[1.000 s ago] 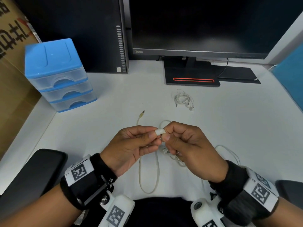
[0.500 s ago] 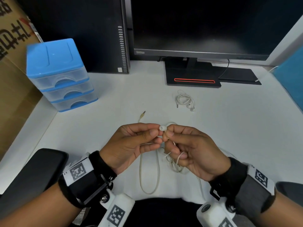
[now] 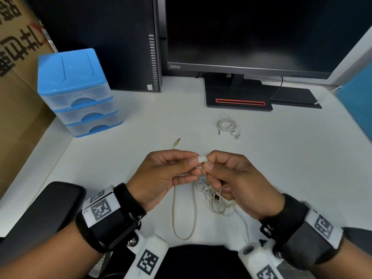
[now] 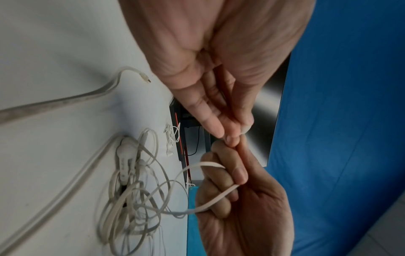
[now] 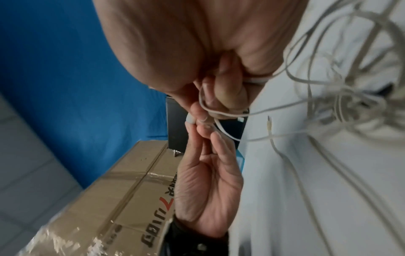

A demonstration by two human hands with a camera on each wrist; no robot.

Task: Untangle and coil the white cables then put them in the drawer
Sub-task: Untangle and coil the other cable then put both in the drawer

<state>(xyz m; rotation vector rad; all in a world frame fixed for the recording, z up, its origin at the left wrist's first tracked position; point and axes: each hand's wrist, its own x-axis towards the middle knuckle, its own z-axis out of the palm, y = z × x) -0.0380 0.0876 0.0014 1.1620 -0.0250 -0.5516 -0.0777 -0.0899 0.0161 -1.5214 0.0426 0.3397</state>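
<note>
Both hands meet above the white desk (image 3: 281, 158). My left hand (image 3: 194, 165) and right hand (image 3: 207, 164) pinch the white plug end (image 3: 202, 158) of a flat white cable between thumbs and fingers. That cable loops around the curled right fingers (image 4: 221, 187) in the left wrist view and trails into a tangled heap of white cables (image 3: 215, 200) under the hands. A long flat loop (image 3: 184, 214) runs toward me; its jack tip (image 3: 177, 141) lies beyond the left hand. A small earphone bundle (image 3: 228, 126) lies farther back. The blue three-drawer unit (image 3: 80, 93) has all drawers closed.
A monitor stand (image 3: 239, 97) and black computer tower (image 3: 124, 47) line the desk's back. A cardboard box (image 3: 16, 77) stands left of the desk, a blue partition (image 3: 358, 101) at right. Black chair armrests (image 3: 40, 214) flank my forearms.
The right hand has rolled so its knuckles lift again, and the plug end sits upright between both thumbs. The cable tangle has shifted slightly under the right hand.
</note>
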